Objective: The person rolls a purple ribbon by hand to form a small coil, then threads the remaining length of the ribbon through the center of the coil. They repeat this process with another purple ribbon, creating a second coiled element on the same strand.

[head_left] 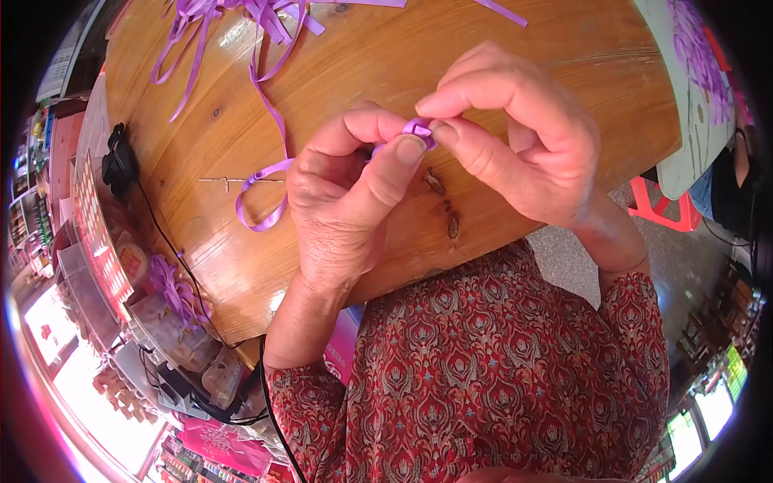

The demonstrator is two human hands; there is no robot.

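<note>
Above the wooden table, my left hand pinches a small folded loop of purple ribbon between thumb and forefinger. The fold is shiny, with a dark gap in its middle. My right hand meets it from the right, thumb and forefinger nearly together at the ribbon's edge, other fingers curled. What lies between those two tips is too small to make out. A length of the same ribbon curls on the table beside my left hand and runs up toward a pile of purple ribbons at the far edge.
Left of my left hand lies a thin metal pin-like tool. A black device with a cable sits at the table's left edge, near boxes and purple ribbon pieces. More purple strips lie at far right, above a red stool.
</note>
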